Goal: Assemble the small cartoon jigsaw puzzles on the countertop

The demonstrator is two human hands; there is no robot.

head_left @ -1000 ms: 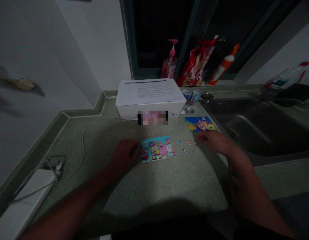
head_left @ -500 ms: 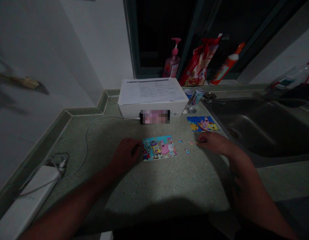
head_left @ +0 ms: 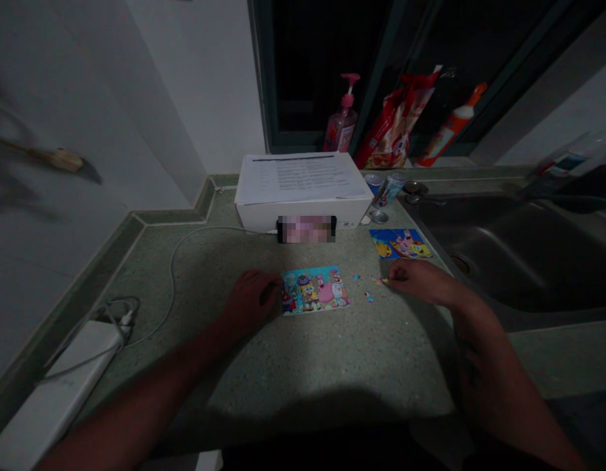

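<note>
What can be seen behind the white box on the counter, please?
Behind the white box stands a pink pump bottle, its pump and upper body showing above the rear edge. Its base is hidden by the box, as is anything low directly behind it.

Speckled grey-green worktop (head_left: 303, 373), clock positions read from the flat cartoon picture (head_left: 314, 290) near its middle. At 3 o'clock, small loose coloured pieces (head_left: 369, 297); at 2, a blue picture card (head_left: 395, 244); at 1, tins (head_left: 389, 191) and a round lid (head_left: 379, 216); at 12, a phone (head_left: 306, 229) before a white box (head_left: 256, 216); at 9, a looping white cable (head_left: 172, 271); at 8, a white power strip (head_left: 52, 392).
</note>
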